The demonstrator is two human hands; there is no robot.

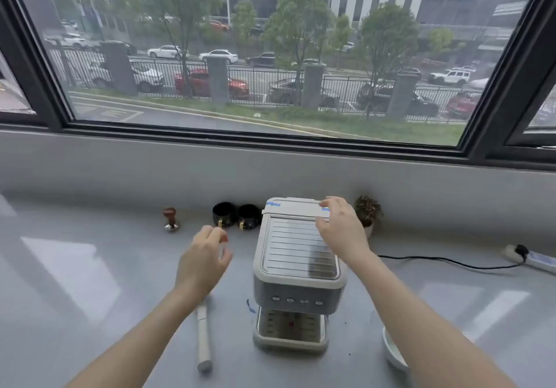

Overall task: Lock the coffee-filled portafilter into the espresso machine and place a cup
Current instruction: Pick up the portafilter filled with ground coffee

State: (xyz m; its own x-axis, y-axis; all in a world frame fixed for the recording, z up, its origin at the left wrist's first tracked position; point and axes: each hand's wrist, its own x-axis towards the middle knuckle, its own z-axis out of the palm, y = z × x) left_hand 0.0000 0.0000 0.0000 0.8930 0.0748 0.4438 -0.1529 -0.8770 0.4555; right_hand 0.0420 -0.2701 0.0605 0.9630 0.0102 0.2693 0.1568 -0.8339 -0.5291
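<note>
A grey and cream espresso machine (296,267) stands mid-counter, its drip tray (290,332) bare and nothing locked under the brew head. The portafilter (203,339) lies on the counter left of the machine, its pale handle pointing toward me and its head hidden under my left wrist. Two black cups (224,214) (249,217) with gold handles stand by the wall. My left hand (204,260) hovers between portafilter and cups, fingers loosely apart, holding nothing. My right hand (340,228) rests on the machine's back right top, thumb and fingers clasping the taped lid.
A wooden-topped tamper (171,220) stands left of the cups. A small potted plant (367,211) sits behind the machine on the right. A white bowl (392,353) is at the near right. A black cable (451,263) runs to a power strip (532,260).
</note>
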